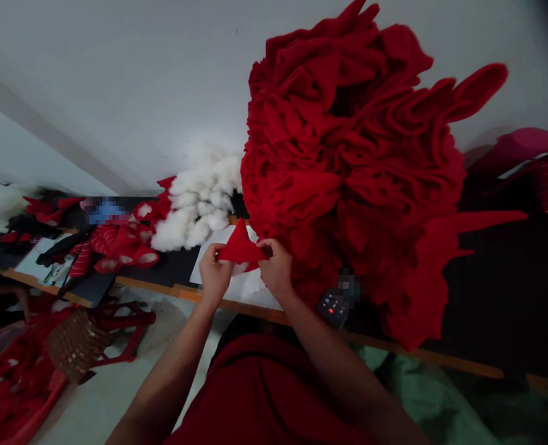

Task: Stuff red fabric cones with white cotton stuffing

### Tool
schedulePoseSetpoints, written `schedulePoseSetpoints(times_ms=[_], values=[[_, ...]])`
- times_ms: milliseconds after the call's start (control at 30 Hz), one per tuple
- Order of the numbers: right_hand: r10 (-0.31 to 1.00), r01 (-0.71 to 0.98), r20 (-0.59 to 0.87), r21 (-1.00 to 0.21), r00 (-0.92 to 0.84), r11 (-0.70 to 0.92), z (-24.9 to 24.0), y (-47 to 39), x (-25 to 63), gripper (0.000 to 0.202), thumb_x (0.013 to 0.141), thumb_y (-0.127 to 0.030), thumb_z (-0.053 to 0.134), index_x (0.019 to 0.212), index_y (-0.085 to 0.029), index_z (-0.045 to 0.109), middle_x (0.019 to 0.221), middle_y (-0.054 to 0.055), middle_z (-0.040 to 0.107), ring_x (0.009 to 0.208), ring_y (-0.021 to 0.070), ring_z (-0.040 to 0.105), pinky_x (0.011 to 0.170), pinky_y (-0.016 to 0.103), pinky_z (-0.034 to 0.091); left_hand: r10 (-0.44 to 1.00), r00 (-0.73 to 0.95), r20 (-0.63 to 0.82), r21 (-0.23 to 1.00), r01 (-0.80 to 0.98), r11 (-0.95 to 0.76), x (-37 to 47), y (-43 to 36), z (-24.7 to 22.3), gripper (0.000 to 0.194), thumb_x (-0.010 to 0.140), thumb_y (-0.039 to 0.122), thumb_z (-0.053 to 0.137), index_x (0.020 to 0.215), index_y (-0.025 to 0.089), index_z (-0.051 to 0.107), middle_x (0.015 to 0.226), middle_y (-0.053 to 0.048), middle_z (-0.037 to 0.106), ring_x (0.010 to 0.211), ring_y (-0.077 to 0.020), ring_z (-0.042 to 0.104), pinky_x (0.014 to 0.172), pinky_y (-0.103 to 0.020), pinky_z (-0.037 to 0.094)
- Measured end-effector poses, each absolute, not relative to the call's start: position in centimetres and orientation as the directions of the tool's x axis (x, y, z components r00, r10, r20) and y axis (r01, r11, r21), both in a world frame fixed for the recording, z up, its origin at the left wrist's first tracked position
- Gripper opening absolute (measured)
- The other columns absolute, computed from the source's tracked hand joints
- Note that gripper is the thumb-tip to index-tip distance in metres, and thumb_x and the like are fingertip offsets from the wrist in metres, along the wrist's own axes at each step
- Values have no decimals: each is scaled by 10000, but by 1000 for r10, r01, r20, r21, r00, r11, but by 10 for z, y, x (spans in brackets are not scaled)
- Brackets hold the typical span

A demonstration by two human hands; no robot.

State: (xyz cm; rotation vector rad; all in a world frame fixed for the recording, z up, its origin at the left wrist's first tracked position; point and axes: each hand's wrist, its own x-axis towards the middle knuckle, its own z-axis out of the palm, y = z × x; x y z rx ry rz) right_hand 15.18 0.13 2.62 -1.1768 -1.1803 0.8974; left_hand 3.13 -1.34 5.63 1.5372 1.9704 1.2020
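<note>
A small pointed piece of red fabric point(240, 245) is stretched between my two hands, its tip facing away from me. My left hand point(215, 275) pinches its left lower corner, and my right hand point(277, 267) grips the right one. A bit of white shows along the lower edge of the fabric; I cannot make out what it is. Beneath my hands lie white paper sheets point(204, 259) on the dark table. Just beyond and to the left sits a heap of white stuffing point(199, 204).
A tall pile of red fabric pieces point(348, 154) rises at the right. A phone point(333, 308) with its screen lit lies by the table's front edge. Finished-looking red pieces point(130, 244) are at the left. A red stool point(130, 330) and a woven basket point(76, 343) stand below.
</note>
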Motion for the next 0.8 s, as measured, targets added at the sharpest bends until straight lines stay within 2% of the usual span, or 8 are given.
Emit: schedulePoseSetpoints(times_ms=[167, 267, 333, 433, 533, 600, 667, 800], values=[[972, 8, 182, -983, 146, 183, 23, 0, 156, 202, 655, -163, 513, 853, -198, 534, 845, 18, 593, 776, 151, 565, 666, 261, 471, 979, -167, 117, 898, 440, -32, 33, -22, 70, 360, 651, 207, 608, 984, 184, 474, 923, -21, 535, 793, -138, 515, 698, -239, 416], [966, 38, 219, -976, 138, 216, 21, -4, 161, 209, 654, -133, 478, 840, -204, 543, 830, 12, 594, 779, 152, 558, 688, 272, 466, 998, 23, -62, 948, 314, 52, 25, -28, 79, 321, 695, 277, 602, 987, 184, 505, 942, -34, 541, 743, -129, 525, 649, -236, 422], [965, 33, 240, -971, 108, 237, 21, -6, 161, 221, 668, -143, 484, 872, -206, 541, 866, 19, 592, 796, 154, 559, 707, 280, 467, 991, 67, -115, 945, 315, 89, 20, -29, 80, 255, 704, 284, 593, 932, 180, 546, 884, -29, 564, 692, -124, 527, 619, -232, 409], [962, 70, 271, -961, 46, 267, 23, -8, 154, 292, 666, -184, 547, 957, -200, 525, 966, 47, 579, 872, 174, 553, 768, 307, 464, 996, -86, 7, 899, 437, 31, 21, -26, 72, 137, 700, 253, 577, 815, 183, 554, 699, 9, 543, 589, -108, 476, 559, -220, 357], [961, 190, 259, -953, 101, 237, 23, -7, 148, 252, 650, -153, 538, 899, -190, 542, 902, 49, 592, 862, 193, 551, 797, 339, 448, 958, -218, 187, 791, 612, -15, 28, -24, 60, 61, 688, 205, 546, 738, 193, 515, 588, 39, 461, 539, -103, 404, 530, -224, 304], [954, 229, 261, -947, 144, 225, 21, -4, 147, 230, 630, -109, 503, 839, -191, 550, 845, 38, 594, 832, 193, 553, 784, 341, 446, 943, -240, 232, 744, 668, -13, 31, -23, 56, 70, 670, 166, 529, 720, 194, 487, 582, 44, 439, 532, -99, 386, 526, -224, 292], [947, 228, 285, -942, 146, 248, 19, -2, 149, 257, 611, -96, 499, 842, -194, 552, 847, 31, 590, 828, 191, 552, 774, 335, 448, 952, -242, 190, 787, 617, 0, 30, -24, 57, 98, 662, 149, 517, 733, 191, 466, 622, 41, 449, 531, -88, 394, 513, -213, 298], [942, 193, 315, -937, 111, 291, 20, -6, 152, 261, 673, -152, 522, 931, -195, 540, 915, 47, 570, 877, 189, 541, 801, 340, 453, 978, -208, 32, 963, 270, 26, 28, -25, 62, 229, 670, 194, 545, 876, 195, 443, 814, 15, 474, 640, -86, 483, 550, -189, 380]])
